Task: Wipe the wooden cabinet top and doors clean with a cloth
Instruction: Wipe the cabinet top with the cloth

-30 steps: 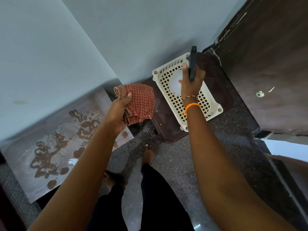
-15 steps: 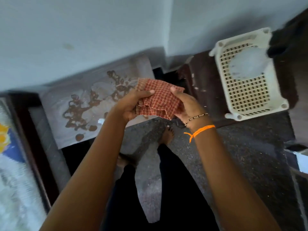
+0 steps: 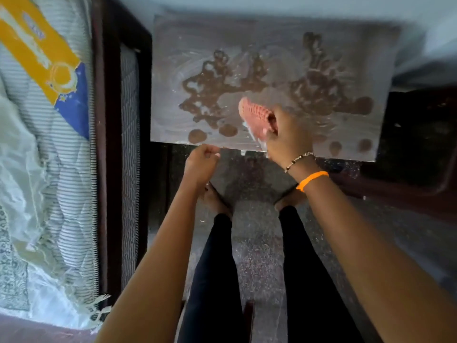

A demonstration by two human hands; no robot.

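The right hand [image 3: 288, 134] gripped the bunched red cloth [image 3: 256, 113] against the wet cabinet top [image 3: 247, 45] near its six o'clock edge; the left hand [image 3: 201, 160], loosely curled and empty, hovered at eight o'clock of it.

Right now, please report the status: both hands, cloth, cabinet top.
Right hand shut on red checked cloth, pressed on dusty wooden cabinet top. Left hand loosely curled, empty, at front edge. Dark wet patches remain; nothing obstructs.

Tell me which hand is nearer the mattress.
Left. The left hand hangs off the cabinet top's front edge, toward the mattress; the right hand holds the cloth farther away.
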